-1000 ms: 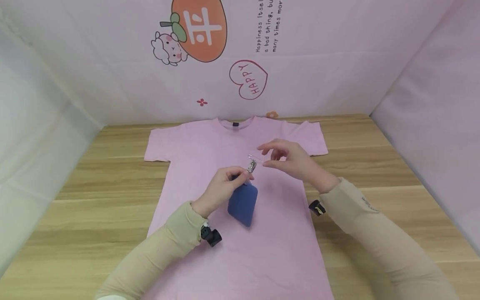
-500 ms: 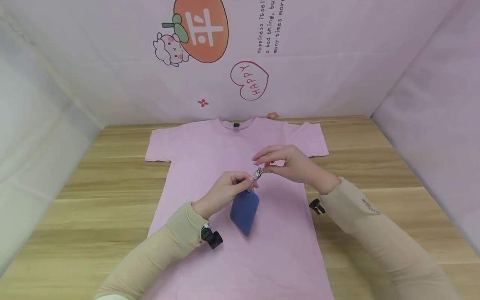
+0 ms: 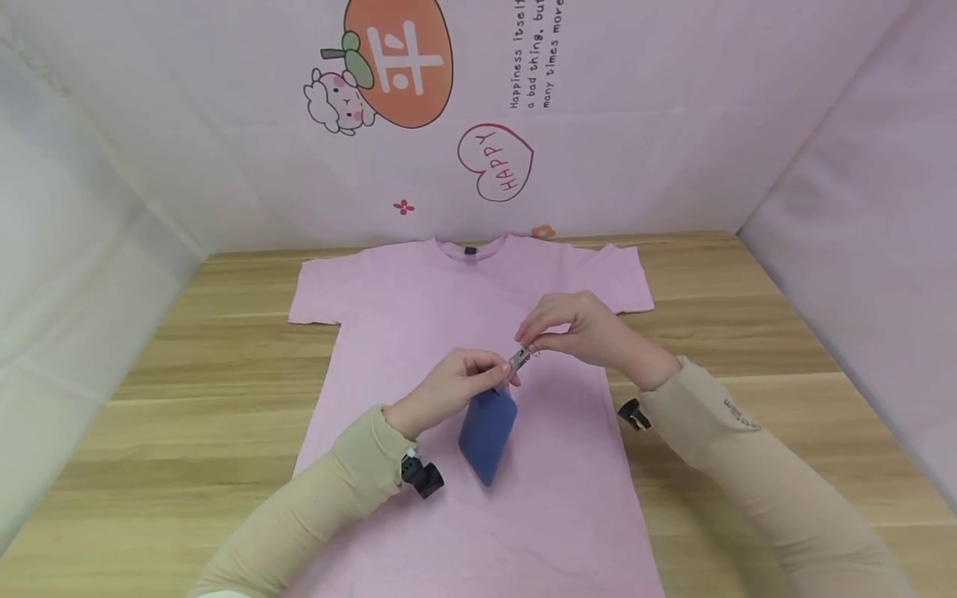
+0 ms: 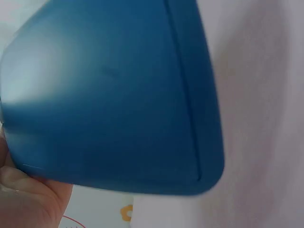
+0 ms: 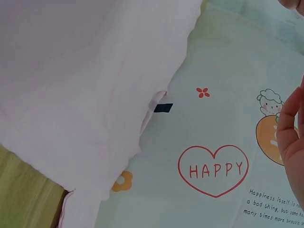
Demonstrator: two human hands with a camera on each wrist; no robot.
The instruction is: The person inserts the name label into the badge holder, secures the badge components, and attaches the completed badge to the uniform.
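A blue badge holder (image 3: 488,436) hangs tilted over the front of a pink T-shirt (image 3: 404,332). My left hand (image 3: 456,386) pinches it near the top, at the strap below a silver metal clip (image 3: 519,359). With thumb and fingertips, my right hand (image 3: 579,332) pinches the thin safety pin at the clip's upper end; the fingers partly hide this pin. In the left wrist view the smooth back of the badge holder (image 4: 109,95) fills much of the picture, with part of the left hand (image 4: 28,199) beside it. Only some right-hand fingers (image 5: 290,135) show in the right wrist view.
The T-shirt lies flat on a wooden table (image 3: 748,332), its collar towards the back wall. A white printed cloth (image 3: 635,166) rises behind the table, with further cloth walls at left and right.
Both hands have come slightly nearer the body with the badge holder, which hangs lower. The right fingers, spread around the open pin earlier, have closed together at the clip's top.
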